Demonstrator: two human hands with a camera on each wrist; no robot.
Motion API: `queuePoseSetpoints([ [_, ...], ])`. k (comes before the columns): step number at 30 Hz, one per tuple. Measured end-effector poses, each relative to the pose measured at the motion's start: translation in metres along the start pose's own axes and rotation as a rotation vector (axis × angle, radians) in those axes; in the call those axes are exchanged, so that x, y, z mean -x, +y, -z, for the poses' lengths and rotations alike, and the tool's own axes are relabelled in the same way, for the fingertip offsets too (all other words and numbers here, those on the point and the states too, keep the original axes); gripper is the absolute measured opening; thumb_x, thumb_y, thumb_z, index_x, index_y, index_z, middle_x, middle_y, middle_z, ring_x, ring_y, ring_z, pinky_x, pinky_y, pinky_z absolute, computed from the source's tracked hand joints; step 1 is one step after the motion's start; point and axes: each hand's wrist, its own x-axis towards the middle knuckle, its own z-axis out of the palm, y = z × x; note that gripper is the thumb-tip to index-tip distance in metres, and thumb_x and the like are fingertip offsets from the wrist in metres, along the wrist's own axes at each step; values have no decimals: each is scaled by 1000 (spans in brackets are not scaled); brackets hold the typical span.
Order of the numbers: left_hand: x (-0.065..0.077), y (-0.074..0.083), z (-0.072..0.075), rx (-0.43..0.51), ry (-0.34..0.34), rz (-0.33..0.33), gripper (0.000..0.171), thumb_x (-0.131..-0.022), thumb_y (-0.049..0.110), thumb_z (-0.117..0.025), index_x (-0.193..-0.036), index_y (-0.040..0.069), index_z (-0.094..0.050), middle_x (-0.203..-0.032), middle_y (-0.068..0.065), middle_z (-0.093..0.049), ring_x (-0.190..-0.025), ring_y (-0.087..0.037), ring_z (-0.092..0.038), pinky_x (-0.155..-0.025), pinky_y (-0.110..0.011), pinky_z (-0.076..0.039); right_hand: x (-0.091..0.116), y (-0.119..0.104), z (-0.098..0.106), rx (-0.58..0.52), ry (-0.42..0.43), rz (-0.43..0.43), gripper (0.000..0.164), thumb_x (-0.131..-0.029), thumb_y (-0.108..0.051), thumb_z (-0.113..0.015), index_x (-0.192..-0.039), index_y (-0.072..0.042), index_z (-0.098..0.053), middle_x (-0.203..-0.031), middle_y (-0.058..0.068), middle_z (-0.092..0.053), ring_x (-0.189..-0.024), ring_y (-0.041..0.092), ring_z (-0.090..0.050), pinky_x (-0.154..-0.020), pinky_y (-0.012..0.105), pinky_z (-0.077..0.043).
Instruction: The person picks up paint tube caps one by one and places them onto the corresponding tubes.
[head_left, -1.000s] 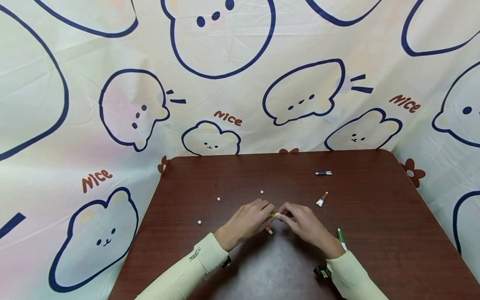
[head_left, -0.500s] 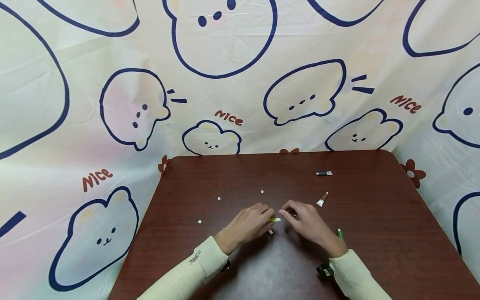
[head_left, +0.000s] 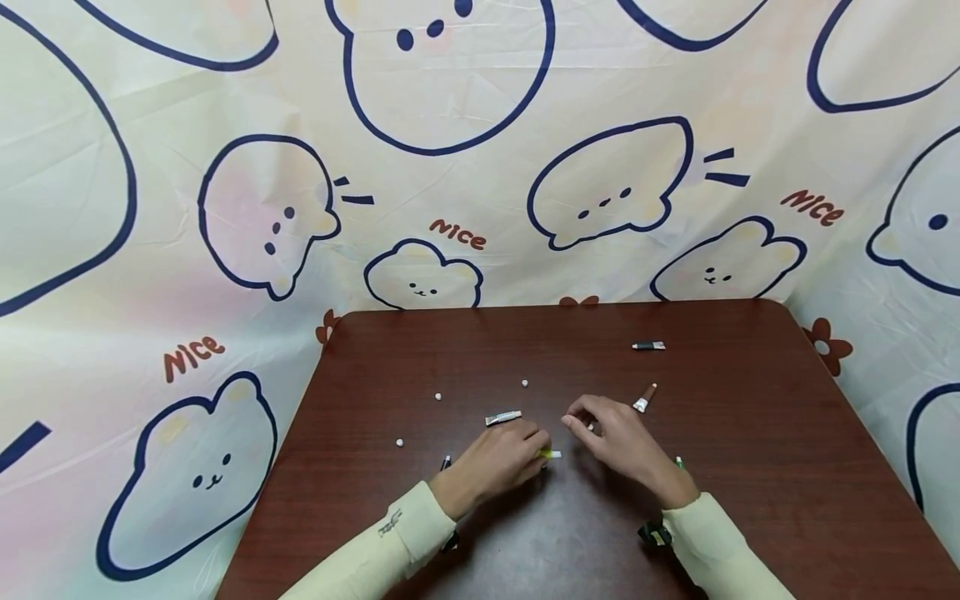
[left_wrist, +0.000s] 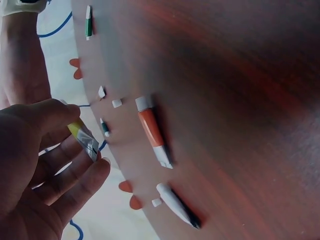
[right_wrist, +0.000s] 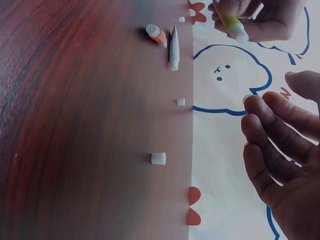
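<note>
Plainly pinched: a yellow tube (left_wrist: 84, 136) in the left hand (head_left: 498, 458), the right hand (head_left: 615, 437) free

Overall, we see two bare hands at work above a brown table (head_left: 750, 400). The left hand pinches the yellow tube between thumb and fingers, off the tabletop. We notice that the tube's white end points over to the right hand's side, though it is well apart from those fingers. The right hand holds nothing; its fingers bend loosely, with the thumb standing away from them.

Below the left hand we find an orange tube (left_wrist: 151, 131) lying on the table, and near that a whitish tube (head_left: 503, 417), just beyond the knuckles. A brown tube (head_left: 645, 398) lies past the right hand, with a dark green tube (head_left: 648, 346) farther back. We can make out only part of a bright green tube (head_left: 679, 462), since the right arm hides the rest.

We count four white caps (head_left: 438, 397) scattered on the table, one of them beneath the right hand's fingers. Pale sleeves (head_left: 367, 542) cover both forearms, and a pale cloth (head_left: 495, 192) with blue-outlined cartoon animals hangs behind everything.
</note>
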Motion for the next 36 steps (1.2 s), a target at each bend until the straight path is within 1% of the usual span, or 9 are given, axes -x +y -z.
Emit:
queuePoseSetpoints([
  [5,4,3,-3,7,-23,-6,19,-96,28,-85,-101,19,-70,-93,7,-69,-85,-9,-67,-74,-23,-57,-1,3,2,7,-22,-20,7,-106,-29,-74,-107,-21,-74,-99,-10,-72,-87,4,-66,-78,40,-63],
  [7,6,4,-4,10,-37,-1,18,-96,28,-84,-101,19,-70,-94,7,-69,-86,-10,-67,-73,-22,-58,-1,5,3,11,-25,-23,8,-106,-29,-74,-107,-21,-74,-99,-10,-72,-88,4,-66,-78,40,-62],
  [12,9,7,-6,45,-55,1,16,-97,28,-84,-102,20,-71,-94,8,-69,-84,-8,-67,-72,-21,-57,-2,10,6,12,-14,-14,6,-106,-26,-74,-107,-20,-74,-99,-10,-72,-89,4,-66,-77,41,-62],
  [15,10,9,-8,58,-59,0,15,-97,28,-84,-101,20,-73,-94,9,-69,-83,-6,-67,-72,-21,-57,-4,12,10,23,2,-7,5,-107,-26,-73,-107,-20,-75,-97,-12,-72,-88,3,-67,-80,42,-61],
  [20,11,12,-9,67,-104,12,14,-98,30,-83,-103,22,-73,-96,10,-69,-84,-5,-66,-72,-19,-55,-7,16,17,42,10,-14,5,-107,-25,-72,-109,-21,-75,-98,-13,-72,-89,4,-68,-83,40,-58],
  [26,14,16,-10,84,-141,20,14,-100,32,-82,-103,22,-73,-98,9,-69,-85,-3,-66,-70,-17,-54,-9,22,20,33,4,-17,6,-107,-24,-73,-110,-19,-75,-100,-9,-73,-91,7,-69,-81,42,-61],
  [29,15,17,-12,74,-143,6,14,-99,33,-82,-102,22,-73,-98,9,-69,-83,-3,-66,-68,-17,-53,-10,24,22,32,-7,-31,7,-106,-24,-74,-110,-18,-74,-101,-9,-73,-91,8,-69,-81,43,-62],
  [34,19,20,-17,33,-108,-37,16,-96,34,-85,-100,23,-73,-95,10,-67,-81,-5,-66,-68,-20,-55,-13,27,25,41,-6,-39,7,-105,-23,-75,-110,-18,-74,-101,-7,-73,-91,9,-69,-82,43,-62],
  [36,21,21,-20,25,-98,-50,18,-95,35,-86,-98,23,-73,-92,10,-66,-80,-5,-65,-68,-20,-54,-14,28,26,47,0,-35,7,-105,-23,-76,-110,-17,-75,-101,-7,-73,-91,9,-69,-81,42,-62],
])
